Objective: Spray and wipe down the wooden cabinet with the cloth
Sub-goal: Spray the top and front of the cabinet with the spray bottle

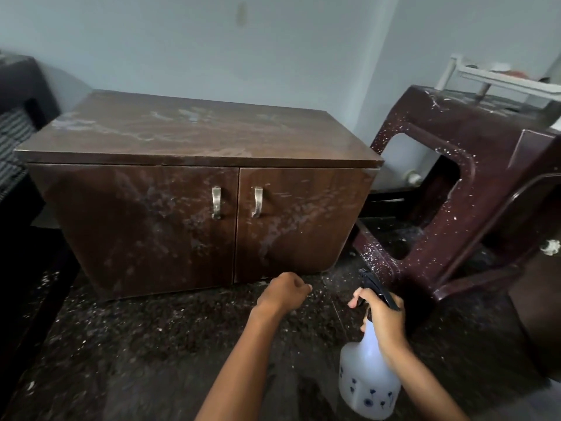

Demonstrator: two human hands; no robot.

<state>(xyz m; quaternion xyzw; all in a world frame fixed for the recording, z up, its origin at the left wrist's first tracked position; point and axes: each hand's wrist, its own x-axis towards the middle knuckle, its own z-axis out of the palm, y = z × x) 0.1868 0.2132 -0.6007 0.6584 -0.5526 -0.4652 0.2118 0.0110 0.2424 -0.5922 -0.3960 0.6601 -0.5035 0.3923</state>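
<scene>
Pale wall [182, 41] behind a smeared wooden cabinet [194, 141] on speckled floor [151, 344].

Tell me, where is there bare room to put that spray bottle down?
The cabinet top is bare, wall to front edge. So is the floor before its doors, left of the left hand. Crowded: the right side, where maroon plastic furniture leans beside the cabinet.
</scene>
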